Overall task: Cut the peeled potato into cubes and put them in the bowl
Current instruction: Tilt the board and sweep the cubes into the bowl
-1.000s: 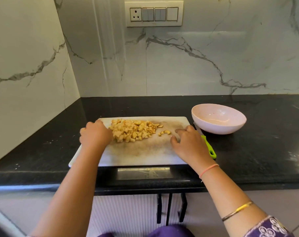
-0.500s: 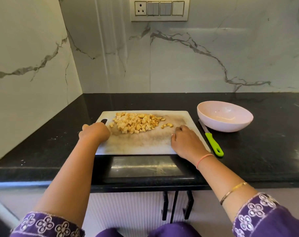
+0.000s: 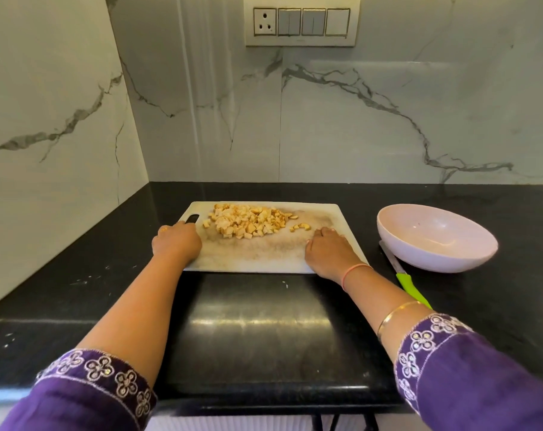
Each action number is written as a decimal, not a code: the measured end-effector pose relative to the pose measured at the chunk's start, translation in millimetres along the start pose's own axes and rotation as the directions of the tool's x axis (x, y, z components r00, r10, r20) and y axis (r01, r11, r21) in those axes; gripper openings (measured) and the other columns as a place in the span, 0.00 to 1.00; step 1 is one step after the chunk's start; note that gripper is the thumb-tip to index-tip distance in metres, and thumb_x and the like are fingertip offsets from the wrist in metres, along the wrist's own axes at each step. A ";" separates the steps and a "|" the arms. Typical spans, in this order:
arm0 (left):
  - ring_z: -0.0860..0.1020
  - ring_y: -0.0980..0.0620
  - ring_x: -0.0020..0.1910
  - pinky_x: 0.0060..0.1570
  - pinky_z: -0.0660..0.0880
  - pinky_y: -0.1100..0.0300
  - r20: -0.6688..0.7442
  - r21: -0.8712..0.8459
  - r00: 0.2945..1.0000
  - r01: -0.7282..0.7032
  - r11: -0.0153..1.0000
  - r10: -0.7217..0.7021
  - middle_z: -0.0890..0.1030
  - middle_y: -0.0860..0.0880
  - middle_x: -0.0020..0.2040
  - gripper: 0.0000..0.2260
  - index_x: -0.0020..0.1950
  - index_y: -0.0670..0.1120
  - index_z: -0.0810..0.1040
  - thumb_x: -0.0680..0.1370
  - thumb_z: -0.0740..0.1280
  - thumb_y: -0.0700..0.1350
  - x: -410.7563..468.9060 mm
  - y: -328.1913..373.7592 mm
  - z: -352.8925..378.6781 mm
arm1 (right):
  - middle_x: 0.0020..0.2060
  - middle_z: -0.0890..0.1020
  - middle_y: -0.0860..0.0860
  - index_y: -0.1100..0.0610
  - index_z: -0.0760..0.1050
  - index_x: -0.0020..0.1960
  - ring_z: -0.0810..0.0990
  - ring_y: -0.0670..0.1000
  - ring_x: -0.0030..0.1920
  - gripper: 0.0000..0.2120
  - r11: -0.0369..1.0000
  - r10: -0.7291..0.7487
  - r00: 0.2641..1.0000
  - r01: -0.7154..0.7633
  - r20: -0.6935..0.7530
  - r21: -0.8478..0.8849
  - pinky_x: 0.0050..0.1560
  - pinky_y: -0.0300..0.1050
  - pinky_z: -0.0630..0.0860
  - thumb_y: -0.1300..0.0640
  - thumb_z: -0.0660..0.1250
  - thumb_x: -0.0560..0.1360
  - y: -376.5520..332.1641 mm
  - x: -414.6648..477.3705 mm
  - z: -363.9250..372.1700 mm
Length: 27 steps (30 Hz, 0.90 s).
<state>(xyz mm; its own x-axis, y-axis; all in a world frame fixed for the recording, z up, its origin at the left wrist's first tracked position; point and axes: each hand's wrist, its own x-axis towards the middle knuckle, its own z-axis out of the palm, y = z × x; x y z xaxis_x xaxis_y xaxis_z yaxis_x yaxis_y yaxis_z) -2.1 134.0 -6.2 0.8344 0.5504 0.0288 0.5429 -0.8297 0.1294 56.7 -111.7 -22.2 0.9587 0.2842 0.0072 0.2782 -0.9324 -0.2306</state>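
pale-yellow potato cubes: light, loose, roll easily, so lift the stiff white plastic cutting board instead; left hand grips its left edge, right hand on the right corner, grip unclear

Black glossy worktop, pale specks. Three things directly on it. White cutting board: flat, fingers of the left hand curled at its left edge by the handle slot, fingers of the right hand lying on its right side. Pink bowl: upright, right of the right-hand fingers, apart from the board. Green-handled knife: flat, between right-hand fingers and bowl, blade just beside the bowl.
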 end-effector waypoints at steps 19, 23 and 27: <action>0.65 0.40 0.68 0.63 0.68 0.47 -0.301 -0.324 0.954 -0.111 0.939 0.008 0.69 0.43 0.69 0.18 0.70 0.47 0.70 0.80 0.60 0.41 10.2 25.0 7.7 | 0.73 0.62 0.57 0.63 0.59 0.73 0.62 0.57 0.72 0.22 0.947 -0.062 0.998 0.067 -0.025 0.313 0.70 0.45 0.57 0.56 0.52 0.81 1.8 25.3 -12.9; 0.68 0.46 0.67 0.63 0.67 0.53 -0.387 -0.418 0.911 -0.312 0.853 0.143 0.71 0.47 0.68 0.15 0.67 0.47 0.73 0.80 0.61 0.44 -28.8 59.6 6.2 | 0.72 0.67 0.54 0.61 0.66 0.71 0.67 0.55 0.69 0.20 0.908 -0.066 0.977 0.144 -0.205 0.394 0.65 0.42 0.63 0.57 0.55 0.80 2.4 4.0 -28.7; 0.70 0.49 0.64 0.62 0.67 0.57 -0.387 -0.452 0.882 -0.435 0.779 0.268 0.72 0.48 0.65 0.13 0.64 0.47 0.74 0.80 0.62 0.46 -64.5 89.4 11.0 | 0.64 0.76 0.55 0.59 0.74 0.65 0.74 0.55 0.63 0.17 0.909 -0.071 0.939 0.199 -0.335 0.365 0.60 0.40 0.68 0.59 0.58 0.78 14.3 -13.8 -54.5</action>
<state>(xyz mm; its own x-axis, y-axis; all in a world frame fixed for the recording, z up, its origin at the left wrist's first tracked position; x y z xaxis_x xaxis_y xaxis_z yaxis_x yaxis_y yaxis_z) -6.3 23.3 -7.4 0.8447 0.2989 0.4439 0.0170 -0.8440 0.5360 50.7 -141.1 27.4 0.9006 0.2582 0.3496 0.4223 -0.7100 -0.5635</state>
